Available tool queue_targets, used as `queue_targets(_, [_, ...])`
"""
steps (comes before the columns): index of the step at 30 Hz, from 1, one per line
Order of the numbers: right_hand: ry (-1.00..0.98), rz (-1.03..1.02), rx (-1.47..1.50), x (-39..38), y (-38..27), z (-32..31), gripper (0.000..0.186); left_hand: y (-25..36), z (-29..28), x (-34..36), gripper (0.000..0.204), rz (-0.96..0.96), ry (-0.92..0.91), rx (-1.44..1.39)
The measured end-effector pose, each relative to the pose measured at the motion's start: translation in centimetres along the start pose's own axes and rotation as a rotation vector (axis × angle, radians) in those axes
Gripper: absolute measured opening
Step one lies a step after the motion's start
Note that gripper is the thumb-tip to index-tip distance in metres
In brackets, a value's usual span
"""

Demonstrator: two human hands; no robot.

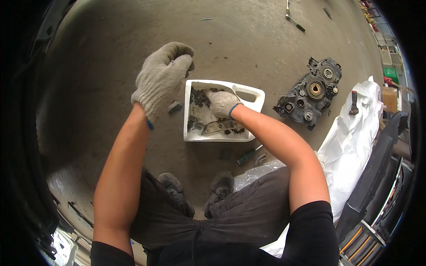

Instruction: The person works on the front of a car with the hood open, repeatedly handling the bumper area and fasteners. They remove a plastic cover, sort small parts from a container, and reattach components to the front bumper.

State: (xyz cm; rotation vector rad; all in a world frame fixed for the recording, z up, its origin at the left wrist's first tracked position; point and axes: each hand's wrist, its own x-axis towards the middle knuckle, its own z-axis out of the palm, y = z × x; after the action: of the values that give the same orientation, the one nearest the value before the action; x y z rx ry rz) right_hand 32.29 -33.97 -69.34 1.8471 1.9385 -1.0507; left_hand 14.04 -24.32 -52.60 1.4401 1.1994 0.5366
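My left hand (164, 77), in a knitted grey glove, is raised left of a white cut-open plastic jug (258, 104) with a handle, its fingers curled; I cannot make out what, if anything, they hold. My gloved right hand (219, 103) reaches inside the jug, fingers bent down among small black parts (199, 97); what they grip is hidden. A flat see-through bracket-like piece (213, 127) lies below that hand in the jug. A small grey piece (174, 107) rests on the floor beside the jug's left side.
A dark lamp housing (313, 93) lies at right, beside white wrapping (353, 133) bearing a dark tool (354, 104). A screwdriver (246, 156) is below the jug; a ratchet (295, 24) lies farther off. Black panels (368, 186) and boxes (389, 99) line the right edge. My shoes (219, 186) are below.
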Motion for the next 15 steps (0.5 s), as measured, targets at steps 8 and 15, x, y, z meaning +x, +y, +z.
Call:
queue_targets(8, [-0.081,-0.005,0.236,-2.4,-1.0,-7.7,0.040,0.4,0.4,0.2,0.026,0.022,0.016,0.022])
queue_targets(15, [-0.119,0.122,0.510,-5.3,1.8,-14.5,0.028,0.2,0.9,0.5,0.034,-0.009,0.026,0.019])
